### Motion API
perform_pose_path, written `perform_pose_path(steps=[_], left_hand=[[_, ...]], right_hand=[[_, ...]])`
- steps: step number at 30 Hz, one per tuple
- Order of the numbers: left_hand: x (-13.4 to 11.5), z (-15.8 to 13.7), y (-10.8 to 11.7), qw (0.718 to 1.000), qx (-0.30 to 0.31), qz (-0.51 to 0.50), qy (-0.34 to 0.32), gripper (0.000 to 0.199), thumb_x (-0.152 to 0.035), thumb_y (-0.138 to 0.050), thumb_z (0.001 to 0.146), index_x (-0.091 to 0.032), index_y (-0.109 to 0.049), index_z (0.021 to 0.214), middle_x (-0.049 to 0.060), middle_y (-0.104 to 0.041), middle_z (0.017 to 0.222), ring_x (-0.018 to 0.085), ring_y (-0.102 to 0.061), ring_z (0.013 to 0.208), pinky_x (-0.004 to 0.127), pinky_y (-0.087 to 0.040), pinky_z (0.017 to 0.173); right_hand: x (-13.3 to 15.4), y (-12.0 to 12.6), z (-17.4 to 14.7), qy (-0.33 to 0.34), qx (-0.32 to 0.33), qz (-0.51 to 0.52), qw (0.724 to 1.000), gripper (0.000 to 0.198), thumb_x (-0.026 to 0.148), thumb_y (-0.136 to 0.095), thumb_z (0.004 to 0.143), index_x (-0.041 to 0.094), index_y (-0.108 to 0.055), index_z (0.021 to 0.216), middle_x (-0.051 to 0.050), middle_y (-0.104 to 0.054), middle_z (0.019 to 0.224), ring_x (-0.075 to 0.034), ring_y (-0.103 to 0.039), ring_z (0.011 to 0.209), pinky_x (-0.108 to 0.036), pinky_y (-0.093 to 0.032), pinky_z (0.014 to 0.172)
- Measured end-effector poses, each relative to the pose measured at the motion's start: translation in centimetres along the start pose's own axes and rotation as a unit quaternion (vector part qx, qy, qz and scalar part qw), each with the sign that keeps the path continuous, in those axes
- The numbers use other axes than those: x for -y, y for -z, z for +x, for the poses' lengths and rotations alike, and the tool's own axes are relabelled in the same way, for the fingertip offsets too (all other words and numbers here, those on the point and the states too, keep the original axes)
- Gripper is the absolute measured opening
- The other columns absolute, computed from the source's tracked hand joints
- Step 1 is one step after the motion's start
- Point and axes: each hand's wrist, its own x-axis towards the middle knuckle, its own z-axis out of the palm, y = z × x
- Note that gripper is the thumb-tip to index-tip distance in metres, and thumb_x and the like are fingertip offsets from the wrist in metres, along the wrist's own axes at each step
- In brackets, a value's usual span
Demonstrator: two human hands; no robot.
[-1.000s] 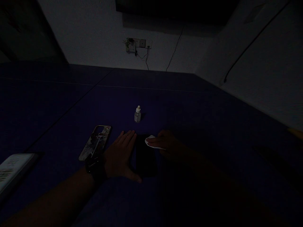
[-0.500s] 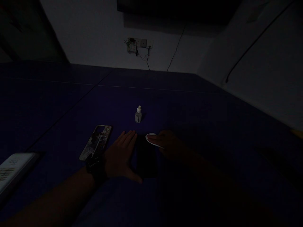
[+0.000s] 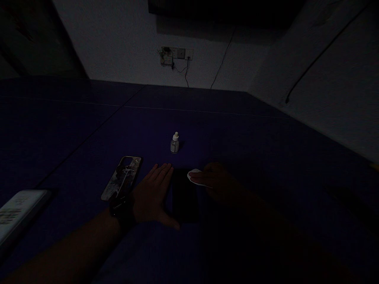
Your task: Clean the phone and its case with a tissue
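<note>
A dark, flat rectangle that looks like a phone (image 3: 184,199) lies in front of me on the blue surface. My left hand (image 3: 154,193) is open and flat along its left side, thumb stretched toward the near left corner. In my right hand (image 3: 217,181) is a white cloth or wipe (image 3: 194,176), its fingers pressing it onto the upper right part of the dark rectangle. A small dropper bottle (image 3: 174,143) with a white cap stands upright beyond my hands. Left of my left hand lies a patterned phone case (image 3: 122,176).
A white box (image 3: 20,213) with printing sits at the left edge. The blue surface (image 3: 237,138) runs back to a pale wall with sockets (image 3: 177,54) and hanging cords. A dark screen-like panel (image 3: 225,12) is above. The room is very dim.
My right hand has slid the white cloth slightly to the right over the dark rectangle. My left hand stays in place beside it. The whole view has shifted a little.
</note>
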Motion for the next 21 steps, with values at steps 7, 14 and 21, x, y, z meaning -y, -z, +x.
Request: perform_pose_path(steps=[7,14,21], left_hand=[[0.10,0.01,-0.20,1.000,0.005,0.004,0.010,0.144,-0.100,-0.054,0.058,0.004,-0.027,0.155,0.034,-0.027,0.160,0.048,-0.030,0.149,0.061,-0.018,0.123],[0.30,-0.09,-0.43,1.000,0.007,0.013,0.004,0.141,-0.099,-0.052,0.060,0.002,-0.025,0.156,0.032,-0.026,0.161,0.046,-0.027,0.150,0.062,-0.018,0.122],[0.21,-0.06,-0.18,1.000,0.011,0.013,0.005,0.141,-0.099,-0.051,0.062,0.001,-0.023,0.156,0.033,-0.025,0.161,0.047,-0.028,0.150,0.062,-0.019,0.122]], right_hand=[[0.29,-0.23,0.56,-0.040,0.019,-0.051,0.998,0.070,0.001,-0.051,0.078,0.021,-0.057,0.144,-0.004,-0.058,0.147,-0.026,-0.055,0.101,-0.043,-0.044,0.088],[0.00,-0.34,0.02,0.022,0.019,0.023,0.999,0.066,0.006,-0.051,0.080,0.024,-0.057,0.144,-0.003,-0.064,0.141,-0.026,-0.054,0.108,-0.044,-0.042,0.095],[0.00,-0.02,0.14,-0.040,0.016,-0.012,0.999,0.069,0.005,-0.051,0.080,0.026,-0.056,0.146,-0.003,-0.060,0.146,-0.025,-0.054,0.103,-0.043,-0.042,0.090]])
